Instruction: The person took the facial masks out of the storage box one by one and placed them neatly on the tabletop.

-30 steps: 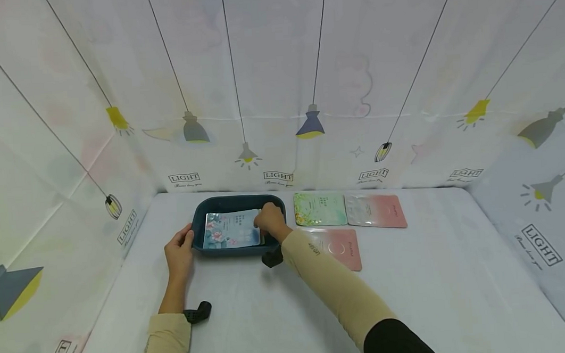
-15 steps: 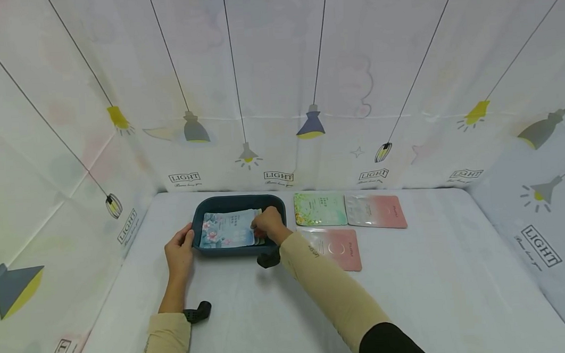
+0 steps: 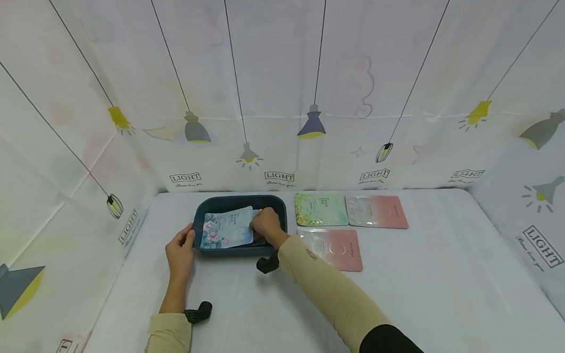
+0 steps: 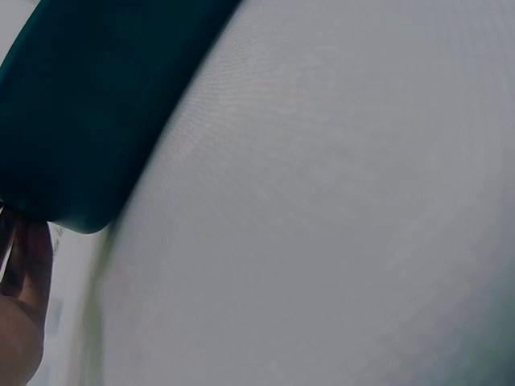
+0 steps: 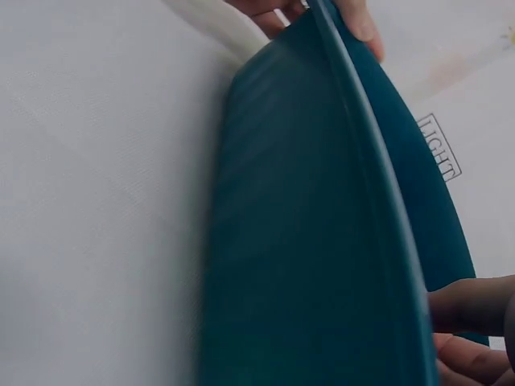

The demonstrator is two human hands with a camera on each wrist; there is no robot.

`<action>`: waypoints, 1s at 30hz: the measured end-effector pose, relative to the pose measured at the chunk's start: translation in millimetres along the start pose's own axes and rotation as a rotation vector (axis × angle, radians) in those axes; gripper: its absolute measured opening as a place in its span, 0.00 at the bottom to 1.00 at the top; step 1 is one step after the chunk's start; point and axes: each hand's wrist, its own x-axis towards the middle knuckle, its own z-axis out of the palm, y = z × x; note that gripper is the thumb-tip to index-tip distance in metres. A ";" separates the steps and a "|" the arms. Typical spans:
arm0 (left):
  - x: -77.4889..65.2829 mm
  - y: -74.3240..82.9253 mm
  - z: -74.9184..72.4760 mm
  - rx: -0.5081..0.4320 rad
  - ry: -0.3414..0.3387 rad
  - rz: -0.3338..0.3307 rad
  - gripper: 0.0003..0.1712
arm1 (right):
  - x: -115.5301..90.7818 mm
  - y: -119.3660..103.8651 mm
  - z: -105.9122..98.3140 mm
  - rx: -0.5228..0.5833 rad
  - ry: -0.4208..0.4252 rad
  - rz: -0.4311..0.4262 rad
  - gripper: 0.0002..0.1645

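Observation:
A dark teal plastic tray (image 3: 240,251) lies on the table; its side fills much of the right wrist view. My left hand (image 3: 180,254) grips the tray's left end, thumb at the rim and fingers outside. Inside the tray lies a blue floral sheet mask packet (image 3: 227,227), slightly turned, with edges of other packets showing beneath its right side. My right hand (image 3: 268,223) reaches into the tray's right half, its curled fingers at the packets' right edge. It appears to pinch a packet there; the fingertips are partly hidden, so which packet is hard to tell.
Right of the tray, a green packet (image 3: 320,209) and a pink-and-silver packet (image 3: 377,211) lie side by side. Another pink packet (image 3: 336,248) lies in front of them, partly behind the right sleeve. A patterned cloth wall (image 3: 281,150) rises behind the table.
The blue floral packet has shifted slightly left and turned, its right end lifting away from the packets below. My right hand has moved a little within the tray; the left hand stays put.

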 end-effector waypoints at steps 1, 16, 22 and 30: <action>0.0 0.1 0.2 0.000 0.000 0.001 0.22 | -0.5 0.1 0.3 0.004 0.003 -0.004 0.05; -0.8 1.6 0.0 -0.002 -0.012 -0.005 0.22 | -8.5 0.1 1.6 0.068 -0.022 -0.098 0.14; -1.2 2.7 0.4 -0.018 -0.013 -0.010 0.22 | -11.7 -2.5 -5.7 0.152 -0.042 -0.074 0.12; -0.8 -0.7 -1.2 -0.006 -0.017 0.002 0.22 | -14.0 -3.6 -19.0 0.206 -0.079 -0.083 0.14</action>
